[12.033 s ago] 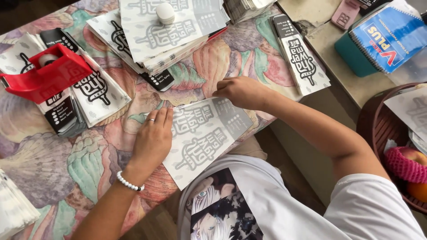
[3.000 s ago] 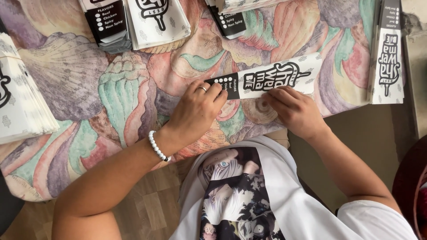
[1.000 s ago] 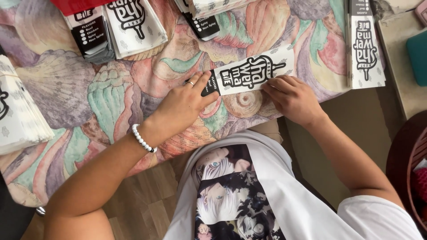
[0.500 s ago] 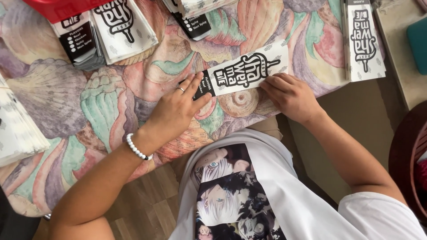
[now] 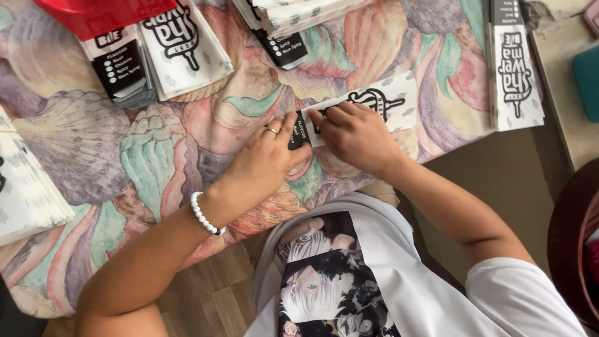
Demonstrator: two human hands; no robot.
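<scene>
Both hands, left hand (image 5: 265, 159) and right hand (image 5: 355, 134), pressed flat fingers together on the folded wrapper (image 5: 374, 106), which might have creased crooked if it slid under them.

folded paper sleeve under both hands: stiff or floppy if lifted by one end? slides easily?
The paper sleeve looks thin and flat, so it is probably light and would droop from one end. Both hands press it onto the patterned cloth, which likely grips it a little.

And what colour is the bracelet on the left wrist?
White beads; the bracelet sits on the wrist behind the left hand, shown in the head view.
</scene>
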